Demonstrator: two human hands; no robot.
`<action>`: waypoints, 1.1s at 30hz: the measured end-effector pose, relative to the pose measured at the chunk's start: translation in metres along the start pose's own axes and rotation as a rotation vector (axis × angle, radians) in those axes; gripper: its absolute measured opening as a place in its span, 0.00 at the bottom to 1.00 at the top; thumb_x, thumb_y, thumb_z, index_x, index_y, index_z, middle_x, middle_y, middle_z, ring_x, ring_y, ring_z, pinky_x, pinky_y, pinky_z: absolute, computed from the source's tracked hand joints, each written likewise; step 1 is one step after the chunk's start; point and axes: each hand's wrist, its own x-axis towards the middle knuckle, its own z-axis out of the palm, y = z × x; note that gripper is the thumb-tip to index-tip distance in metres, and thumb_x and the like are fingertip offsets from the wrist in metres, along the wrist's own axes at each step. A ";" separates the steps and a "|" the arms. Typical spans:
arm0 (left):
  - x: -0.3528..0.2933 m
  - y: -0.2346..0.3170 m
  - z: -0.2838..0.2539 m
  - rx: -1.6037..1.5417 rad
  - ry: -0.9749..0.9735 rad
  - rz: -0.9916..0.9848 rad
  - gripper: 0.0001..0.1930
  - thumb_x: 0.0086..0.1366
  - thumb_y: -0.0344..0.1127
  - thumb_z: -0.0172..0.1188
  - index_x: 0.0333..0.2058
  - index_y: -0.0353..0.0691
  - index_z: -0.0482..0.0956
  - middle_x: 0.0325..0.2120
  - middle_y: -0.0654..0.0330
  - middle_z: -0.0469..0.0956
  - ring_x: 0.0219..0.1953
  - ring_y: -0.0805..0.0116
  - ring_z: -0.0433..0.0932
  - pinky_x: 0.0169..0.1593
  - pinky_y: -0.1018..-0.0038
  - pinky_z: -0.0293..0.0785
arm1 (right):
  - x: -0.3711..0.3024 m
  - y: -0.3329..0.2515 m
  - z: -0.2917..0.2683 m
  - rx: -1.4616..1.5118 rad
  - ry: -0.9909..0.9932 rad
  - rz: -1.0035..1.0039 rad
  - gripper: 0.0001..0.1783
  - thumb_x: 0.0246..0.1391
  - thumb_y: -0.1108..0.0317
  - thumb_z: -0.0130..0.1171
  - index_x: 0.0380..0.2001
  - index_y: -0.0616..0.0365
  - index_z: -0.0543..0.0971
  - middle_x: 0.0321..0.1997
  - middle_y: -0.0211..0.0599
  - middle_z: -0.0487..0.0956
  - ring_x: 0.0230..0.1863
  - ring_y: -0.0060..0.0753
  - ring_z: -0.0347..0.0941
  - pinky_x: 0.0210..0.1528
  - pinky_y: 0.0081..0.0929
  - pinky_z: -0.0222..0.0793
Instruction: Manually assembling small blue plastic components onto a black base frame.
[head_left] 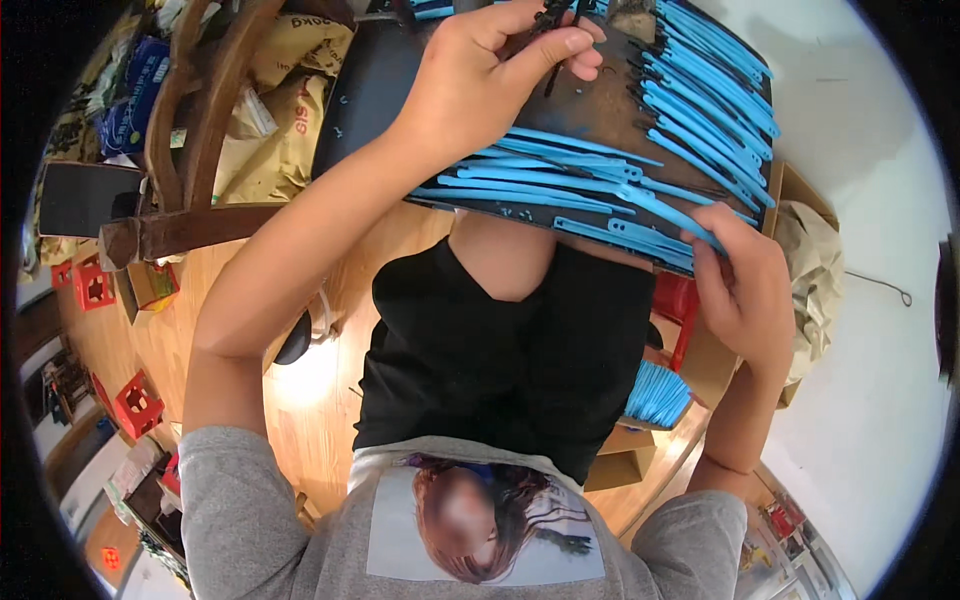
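Note:
My left hand (490, 75) is over the far part of a dark work table, its fingers closed on a bunch of small black parts (556, 22). What those parts are exactly, I cannot make out. At the table's near right corner my right hand (745, 280) pinches one end of a long light-blue plastic strip (660, 207). That strip slants up to the left, over other blue strips (530, 182) lying along the near edge. Another pile of blue strips (705, 115), several with black ends, lies along the right side of the dark table (385, 95).
A wooden chair frame (220, 222) stands left of the table, with yellow-brown sacks (285, 130) behind it. Brown paper (812, 275) in a carton is at the right. Below, a box holds more blue strips (657, 393). Red crates (137, 404) sit on the wooden floor.

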 end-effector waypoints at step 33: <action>0.001 -0.005 0.003 -0.133 -0.084 0.026 0.08 0.63 0.29 0.53 0.33 0.29 0.77 0.27 0.58 0.79 0.30 0.76 0.77 0.35 0.81 0.73 | 0.067 0.011 0.032 0.144 0.565 -0.230 0.13 0.52 0.70 0.58 0.42 0.56 0.79 0.36 0.40 0.81 0.35 0.22 0.75 0.41 0.19 0.67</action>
